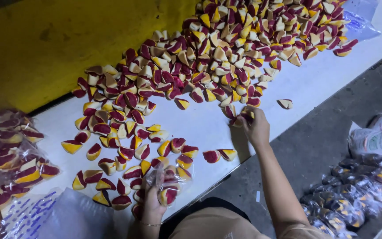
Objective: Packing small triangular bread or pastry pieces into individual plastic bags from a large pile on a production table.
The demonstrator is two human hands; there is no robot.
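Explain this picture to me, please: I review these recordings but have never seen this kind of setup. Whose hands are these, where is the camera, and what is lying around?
The single view comes from a camera worn on a person's head, looking down at their own bare hands. The left hand holds a small clear bag with a few pieces inside. The right hand reaches into a big heap of wedge-shaped red, cream and yellow pieces spread over a white table. Filled bags lie at the left, more packed bags on the floor at the right.

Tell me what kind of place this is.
Likely a small snack-packing workshop: a heap of tricolour wedge-shaped sweets on a white table, and filled bags beside it and on the floor.
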